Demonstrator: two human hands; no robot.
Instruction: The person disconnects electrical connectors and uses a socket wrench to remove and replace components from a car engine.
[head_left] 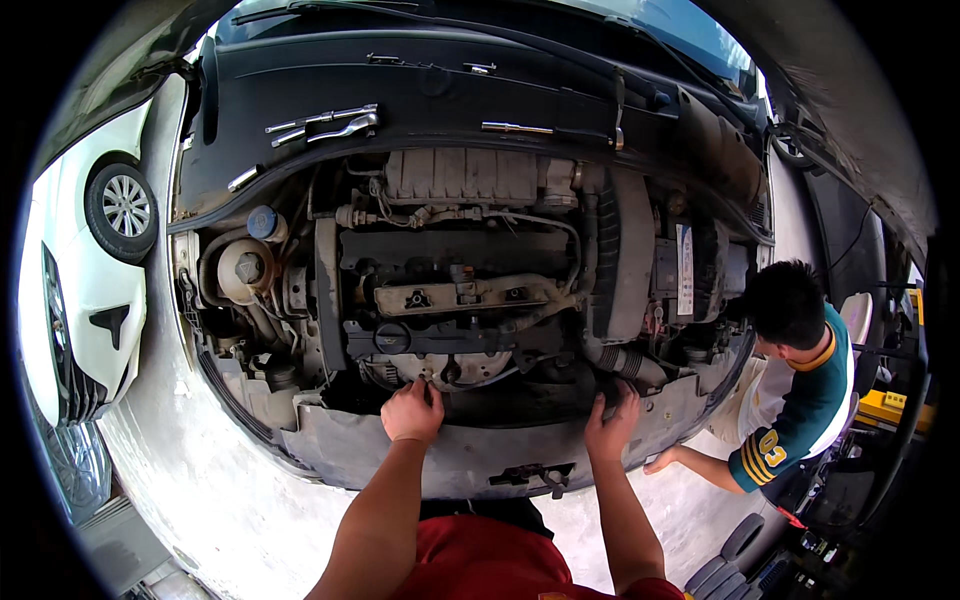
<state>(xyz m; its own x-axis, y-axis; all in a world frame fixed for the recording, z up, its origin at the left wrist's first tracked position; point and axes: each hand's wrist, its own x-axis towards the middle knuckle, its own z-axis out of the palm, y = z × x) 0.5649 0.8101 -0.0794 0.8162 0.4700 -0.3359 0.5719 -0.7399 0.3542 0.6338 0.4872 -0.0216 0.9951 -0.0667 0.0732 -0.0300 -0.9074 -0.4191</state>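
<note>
Shows two bold yellow digits on the dark green sleeve (785,462) of the co-worker at right, beside yellow stripes. Carries print on a long white label strip (684,270), right of the engine (455,245), too small to make out. Bears pale markings on the blue reservoir cap (262,222), likewise too fine to read. Shows a dark, roughly triangular sign on the round yellowish expansion tank (246,268) just below. Has a faint yellowish marking on the black oil filler cap (392,338), not legible. Includes a small yellow patch on the red shirt (490,550), cut off by the lower edge.
</note>
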